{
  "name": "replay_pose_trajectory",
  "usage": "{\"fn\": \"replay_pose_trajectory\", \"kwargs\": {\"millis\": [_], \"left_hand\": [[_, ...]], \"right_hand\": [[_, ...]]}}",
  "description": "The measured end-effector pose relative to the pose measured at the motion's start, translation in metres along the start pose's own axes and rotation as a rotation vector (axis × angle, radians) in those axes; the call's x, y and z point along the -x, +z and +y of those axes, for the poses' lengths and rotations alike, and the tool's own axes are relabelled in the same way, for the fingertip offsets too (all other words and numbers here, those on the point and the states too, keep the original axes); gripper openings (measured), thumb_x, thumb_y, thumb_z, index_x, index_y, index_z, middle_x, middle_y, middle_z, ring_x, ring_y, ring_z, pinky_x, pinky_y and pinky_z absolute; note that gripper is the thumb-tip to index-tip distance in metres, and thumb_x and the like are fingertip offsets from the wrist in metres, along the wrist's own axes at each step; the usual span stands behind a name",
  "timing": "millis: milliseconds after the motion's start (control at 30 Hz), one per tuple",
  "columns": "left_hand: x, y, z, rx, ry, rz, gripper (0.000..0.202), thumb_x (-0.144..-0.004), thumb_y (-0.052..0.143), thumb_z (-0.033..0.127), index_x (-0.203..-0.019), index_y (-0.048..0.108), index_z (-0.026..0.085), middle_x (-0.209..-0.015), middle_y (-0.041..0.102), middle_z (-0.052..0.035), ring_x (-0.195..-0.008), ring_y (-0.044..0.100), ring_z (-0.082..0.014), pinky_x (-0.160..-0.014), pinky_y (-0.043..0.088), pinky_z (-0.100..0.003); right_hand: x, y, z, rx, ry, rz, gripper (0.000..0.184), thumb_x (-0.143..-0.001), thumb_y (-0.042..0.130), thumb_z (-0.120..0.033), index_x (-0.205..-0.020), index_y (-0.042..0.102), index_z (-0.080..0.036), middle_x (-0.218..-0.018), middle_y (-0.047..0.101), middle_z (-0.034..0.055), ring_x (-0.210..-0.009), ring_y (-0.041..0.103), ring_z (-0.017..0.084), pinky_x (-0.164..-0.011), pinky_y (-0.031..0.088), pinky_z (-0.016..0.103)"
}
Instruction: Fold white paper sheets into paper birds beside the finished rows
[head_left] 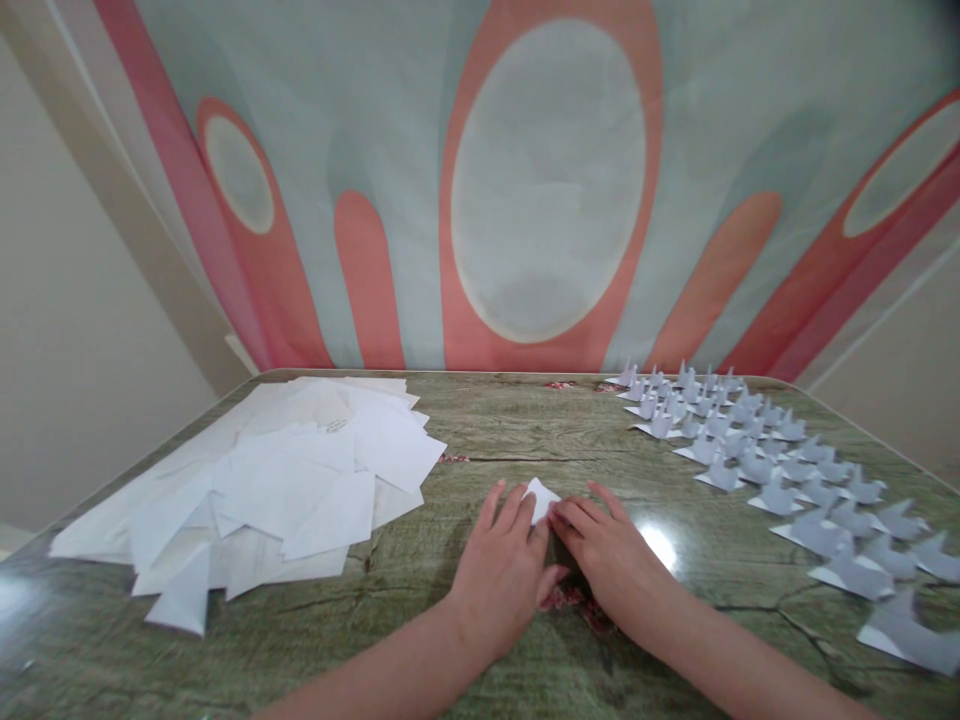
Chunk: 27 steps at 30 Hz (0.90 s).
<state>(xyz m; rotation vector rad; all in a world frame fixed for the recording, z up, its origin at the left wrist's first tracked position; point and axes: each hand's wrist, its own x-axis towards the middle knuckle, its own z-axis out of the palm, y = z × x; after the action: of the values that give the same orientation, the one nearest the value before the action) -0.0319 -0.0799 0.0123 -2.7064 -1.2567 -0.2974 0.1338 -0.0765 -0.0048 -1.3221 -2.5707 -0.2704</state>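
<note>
A small folded piece of white paper (540, 499) lies on the table between my hands, one pointed corner showing beyond my fingers. Over its left side, the fingers of my left hand (501, 560) press down on the paper, with the thumb bent toward my right hand. My right hand (606, 556) grips the paper's right edge with thumb and fingertips close together. The paper's near part is hidden under my fingers.
A loose heap of white paper sheets (292, 480) covers the table's left side, with a folded piece (184, 592) at its near edge. Rows of white folded paper birds (780, 494) stand along the right. Behind the wood-patterned table (510, 420) hangs a printed cloth (420, 250).
</note>
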Motion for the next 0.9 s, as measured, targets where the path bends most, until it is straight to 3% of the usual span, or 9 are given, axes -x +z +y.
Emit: {"fn": "replay_pose_trajectory", "kwargs": {"millis": [233, 533, 900], "left_hand": [[0.003, -0.004, -0.002, -0.024, -0.042, -0.019, 0.044, -0.084, 0.046, 0.05, -0.112, 0.056, 0.017, -0.125, 0.052, -0.0117, -0.127, 0.034, -0.0268, -0.108, 0.018, -0.05], [0.023, -0.012, -0.018, -0.071, -0.085, -0.018, 0.038, -0.085, 0.046, 0.047, -0.105, 0.061, 0.018, -0.119, 0.056, -0.0089, -0.126, 0.035, -0.027, -0.107, 0.021, -0.049], [0.03, -0.014, -0.018, -0.04, -0.115, -0.014, 0.027, -0.086, 0.048, 0.032, -0.102, 0.061, 0.014, -0.111, 0.058, -0.0102, -0.122, 0.038, -0.0273, -0.105, 0.027, -0.049]], "right_hand": [[0.0, 0.001, -0.001, 0.032, -0.01, -0.005, 0.021, -0.082, 0.051, -0.013, -0.098, 0.065, -0.014, -0.101, 0.063, 0.0087, -0.101, 0.052, 0.022, -0.105, 0.018, 0.046], [0.0, -0.002, -0.002, 0.04, -0.021, -0.02, 0.025, -0.081, 0.05, -0.009, -0.101, 0.065, -0.012, -0.101, 0.063, 0.0092, -0.099, 0.053, 0.021, -0.105, 0.019, 0.047], [0.006, -0.011, 0.002, 0.243, 0.06, -0.049, 0.017, -0.073, 0.055, -0.01, -0.079, 0.071, -0.011, -0.087, 0.066, 0.0153, -0.099, 0.052, 0.029, -0.1, 0.025, 0.048]]}}
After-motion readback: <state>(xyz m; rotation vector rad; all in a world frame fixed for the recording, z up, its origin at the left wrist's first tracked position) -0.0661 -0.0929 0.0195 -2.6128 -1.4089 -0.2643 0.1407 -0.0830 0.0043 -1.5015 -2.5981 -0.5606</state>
